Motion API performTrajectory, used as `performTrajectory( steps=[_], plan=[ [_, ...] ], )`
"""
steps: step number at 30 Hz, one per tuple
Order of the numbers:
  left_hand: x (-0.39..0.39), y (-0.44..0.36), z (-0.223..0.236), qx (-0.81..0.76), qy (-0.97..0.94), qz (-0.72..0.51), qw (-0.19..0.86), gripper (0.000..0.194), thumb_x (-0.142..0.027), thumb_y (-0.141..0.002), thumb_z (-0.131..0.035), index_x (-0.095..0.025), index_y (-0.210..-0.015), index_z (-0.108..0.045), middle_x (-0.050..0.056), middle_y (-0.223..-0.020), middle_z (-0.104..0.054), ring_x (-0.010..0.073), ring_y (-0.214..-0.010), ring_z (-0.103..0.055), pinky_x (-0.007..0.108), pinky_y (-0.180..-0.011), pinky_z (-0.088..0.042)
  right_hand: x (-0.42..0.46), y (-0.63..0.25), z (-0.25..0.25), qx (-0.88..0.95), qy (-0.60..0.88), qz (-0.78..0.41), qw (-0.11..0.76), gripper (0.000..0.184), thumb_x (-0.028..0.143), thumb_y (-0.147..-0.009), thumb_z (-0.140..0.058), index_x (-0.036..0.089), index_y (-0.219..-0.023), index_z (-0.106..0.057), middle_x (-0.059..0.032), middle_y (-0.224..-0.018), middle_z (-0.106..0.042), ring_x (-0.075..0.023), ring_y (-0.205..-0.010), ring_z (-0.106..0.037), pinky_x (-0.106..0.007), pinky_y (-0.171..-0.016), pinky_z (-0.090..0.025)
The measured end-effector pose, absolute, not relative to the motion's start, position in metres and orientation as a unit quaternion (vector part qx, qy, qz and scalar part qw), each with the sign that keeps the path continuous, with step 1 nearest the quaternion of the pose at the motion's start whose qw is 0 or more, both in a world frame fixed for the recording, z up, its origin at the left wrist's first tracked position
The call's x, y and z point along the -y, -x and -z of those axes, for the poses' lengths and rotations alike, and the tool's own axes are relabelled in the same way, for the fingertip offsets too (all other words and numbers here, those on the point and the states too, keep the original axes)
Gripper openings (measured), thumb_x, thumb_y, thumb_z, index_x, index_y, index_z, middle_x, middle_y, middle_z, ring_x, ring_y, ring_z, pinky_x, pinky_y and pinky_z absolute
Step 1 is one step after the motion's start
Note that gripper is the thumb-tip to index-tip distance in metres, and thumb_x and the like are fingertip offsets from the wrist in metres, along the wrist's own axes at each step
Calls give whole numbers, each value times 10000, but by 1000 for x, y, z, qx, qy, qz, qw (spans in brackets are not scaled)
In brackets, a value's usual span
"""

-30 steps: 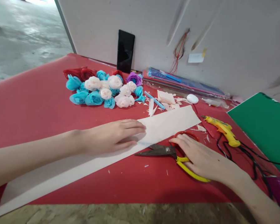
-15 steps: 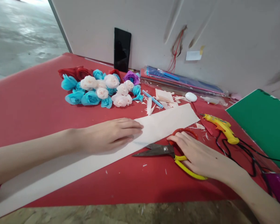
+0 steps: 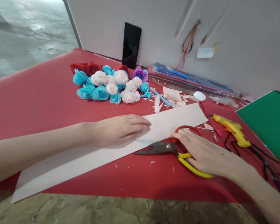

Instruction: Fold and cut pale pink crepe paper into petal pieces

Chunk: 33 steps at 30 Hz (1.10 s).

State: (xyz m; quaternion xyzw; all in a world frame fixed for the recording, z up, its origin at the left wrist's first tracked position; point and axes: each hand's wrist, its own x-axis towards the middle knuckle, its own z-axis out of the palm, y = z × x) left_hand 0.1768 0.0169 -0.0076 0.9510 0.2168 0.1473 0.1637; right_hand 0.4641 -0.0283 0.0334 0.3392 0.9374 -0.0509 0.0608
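A long pale paper strip point(image 3: 177, 119) lies slantwise across the red tabletop. My left hand point(image 3: 128, 129) rests flat on it, fingers stretched out and close together, its forearm crossing the strip's lower left part. In my right hand point(image 3: 198, 151) is a pair of scissors point(image 3: 168, 147) with one red and one yellow handle. Their dark blades point left along the strip's near edge and are slightly apart. The upper blade's tip is at the paper edge; I cannot tell whether it is over or under the paper.
Blue, white, red and purple paper flowers point(image 3: 100, 92) lie behind my left hand. Beyond the strip are paper scraps point(image 3: 172, 94), a blue stick point(image 3: 160, 97) and a white oval object point(image 3: 199, 96). A phone point(image 3: 131, 46) leans on the wall. A yellow glue gun point(image 3: 233, 129) lies right, near a green board point(image 3: 268, 118).
The view has shifted, so things appear farther right and the strip's left end now shows. The scissor blades look slightly closer together. My left hand stays flat on the paper.
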Motion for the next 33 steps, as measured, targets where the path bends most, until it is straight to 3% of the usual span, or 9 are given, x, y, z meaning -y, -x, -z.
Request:
performTrajectory(
  steps=[19, 33],
  plan=[
    [-16, -178, 10, -198, -955, -161, 150, 367, -177, -977, -306, -114, -1277, -508, 111, -1341, -528, 197, -1217, -463, 313, -1060, -339, 25, -434, -40, -958, -282, 44, 34, 434, 33, -730, -450, 50, -1164, -444, -192, -1028, -566, -312, -915, -555, -469, -724, -523],
    [-16, -177, 8, -195, -957, -160, 146, 365, -179, -977, -311, -104, -1274, -508, 116, -1331, -534, 201, -1210, -469, 313, -1062, -337, 22, -430, -41, -961, -269, 51, 30, 395, 20, -692, -473, 91, -1079, -500, -129, -919, -602, -255, -820, -578, -370, -689, -499]
  ],
)
